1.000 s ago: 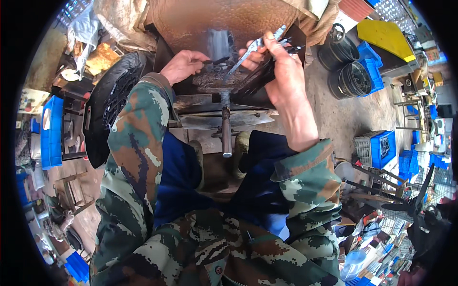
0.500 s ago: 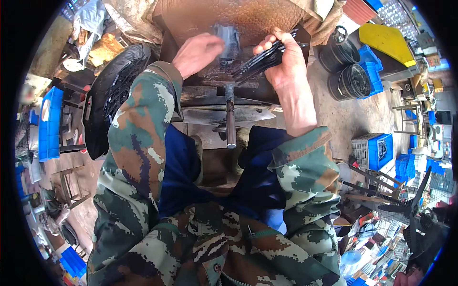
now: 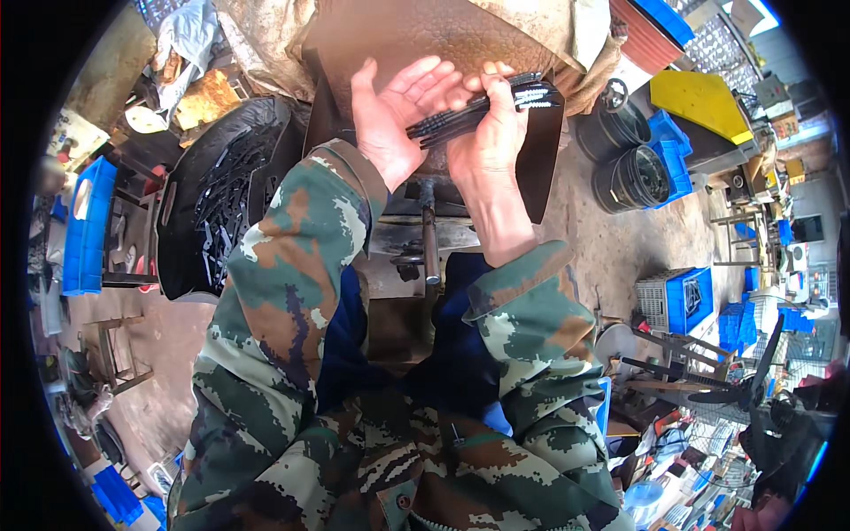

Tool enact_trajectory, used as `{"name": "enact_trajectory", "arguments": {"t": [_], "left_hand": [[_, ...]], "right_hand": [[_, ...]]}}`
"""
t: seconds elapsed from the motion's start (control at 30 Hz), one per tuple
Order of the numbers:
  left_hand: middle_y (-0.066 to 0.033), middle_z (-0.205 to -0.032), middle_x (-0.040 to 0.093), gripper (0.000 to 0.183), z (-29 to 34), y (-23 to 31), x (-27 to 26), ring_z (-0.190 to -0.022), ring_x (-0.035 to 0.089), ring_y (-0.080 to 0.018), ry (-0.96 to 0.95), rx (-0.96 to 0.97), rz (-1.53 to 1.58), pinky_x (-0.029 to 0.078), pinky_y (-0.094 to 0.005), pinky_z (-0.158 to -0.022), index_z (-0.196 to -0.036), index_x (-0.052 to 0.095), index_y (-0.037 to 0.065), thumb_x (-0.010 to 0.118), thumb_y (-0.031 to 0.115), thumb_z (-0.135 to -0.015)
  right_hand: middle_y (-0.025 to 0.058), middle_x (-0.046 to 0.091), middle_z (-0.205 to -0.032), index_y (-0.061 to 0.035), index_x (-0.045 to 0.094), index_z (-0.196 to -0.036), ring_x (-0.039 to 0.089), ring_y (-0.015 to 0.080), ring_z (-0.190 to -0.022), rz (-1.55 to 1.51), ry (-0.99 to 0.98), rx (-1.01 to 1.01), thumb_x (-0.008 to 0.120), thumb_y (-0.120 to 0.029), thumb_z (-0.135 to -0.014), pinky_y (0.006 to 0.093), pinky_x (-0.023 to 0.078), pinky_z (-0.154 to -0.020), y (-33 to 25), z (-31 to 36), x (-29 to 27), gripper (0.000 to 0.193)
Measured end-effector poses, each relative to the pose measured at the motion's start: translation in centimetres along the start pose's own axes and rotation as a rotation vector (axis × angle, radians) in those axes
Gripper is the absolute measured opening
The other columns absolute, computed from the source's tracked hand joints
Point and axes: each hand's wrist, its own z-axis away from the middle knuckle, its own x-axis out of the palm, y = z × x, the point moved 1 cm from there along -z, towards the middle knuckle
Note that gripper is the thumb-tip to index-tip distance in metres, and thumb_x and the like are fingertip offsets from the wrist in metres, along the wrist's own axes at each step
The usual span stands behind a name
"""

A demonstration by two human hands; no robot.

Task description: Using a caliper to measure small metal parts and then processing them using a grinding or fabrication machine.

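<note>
Far-left crate: a blue, rectangular plastic crate [image 3: 88, 239] on a dark stand, well apart from the hands.
Tub: a large, black, rounded plastic tub [image 3: 181, 239] beside the left sleeve; many slender, dark, glossy strips [image 3: 221, 208] lie in it in a loose heap, so these are already set down.
Left hand: the person's left hand [image 3: 396, 115] is wide, palm turned up, fingers stretched toward the right hand; its palm is at the left ends of the held pieces, and whether it touches them I cannot tell.
Backdrop: a brown, pebble-textured sheet [image 3: 478, 37] beyond the hands.
Rod: a round, grey metal rod [image 3: 430, 239] points toward the person, below the hands; the spot just beyond it is mostly covered by the hands, so whether any piece remains there cannot be told.
Bundle: several long, narrow, black strips with pale, bright marks near their right ends [image 3: 465, 119], held together above the rod, roughly side by side; judged from this, the handful is gathered but not laid down.
Right hand: the person's right hand [image 3: 491, 128] is closed around the bundle, thumb on top.
Side panel: a dark, flat metal panel [image 3: 537, 173] just right of the right hand.
Buckets: two black, round plastic buckets [image 3: 611, 188] on the floor, well apart from the bundle.
Far-right crate: a blue plastic crate [image 3: 677, 305] with dark pieces inside, beside a grey lattice crate [image 3: 652, 303].
</note>
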Motion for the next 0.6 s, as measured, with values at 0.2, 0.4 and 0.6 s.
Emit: {"name": "enact_trajectory", "arguments": {"t": [0.2, 0.4, 0.6], "left_hand": [[-0.0210, -0.120, 0.060, 0.081, 0.0, -1.0, -0.7, -0.107, 0.060, -0.0289, -0.044, -0.025, -0.012, 0.045, -0.0418, -0.097, -0.120, 0.055, -0.007, 0.026, 0.064, -0.094], [-0.0187, -0.110, 0.063, 0.080, -1.0, 0.9, -1.2, -0.097, 0.061, -0.0255, -0.261, -0.085, 0.030, 0.049, -0.0368, -0.087, -0.118, 0.056, -0.005, 0.027, 0.065, -0.094], [-0.0154, -0.107, 0.065, 0.054, -1.3, 3.1, -0.5, -0.106, 0.059, -0.0242, -0.207, 0.373, -0.365, 0.040, -0.0400, -0.100, -0.118, 0.061, -0.001, 0.035, 0.043, -0.099]], "right_hand": [[0.0047, 0.052, -0.064, -0.0093, 0.047, -0.114, 0.042, 0.0158, -0.040, 0.035, -0.015, 0.021, 0.064, -0.007, -0.090, 0.0329, 0.038, -0.039, 0.1, 0.2, 0.2, 0.029], [0.0085, 0.055, -0.063, -0.0027, 0.045, -0.123, 0.043, 0.0146, -0.038, 0.116, -0.126, -0.036, 0.065, -0.004, -0.088, 0.0293, 0.036, -0.037, 0.0, 0.8, 1.5, 0.040], [0.0081, 0.059, -0.061, 0.0014, 0.048, -0.115, 0.046, 0.0108, -0.037, 0.767, -0.306, 0.290, 0.064, 0.000, -0.083, 0.0260, 0.033, -0.033, -0.9, 0.6, 1.9, 0.035]]}}
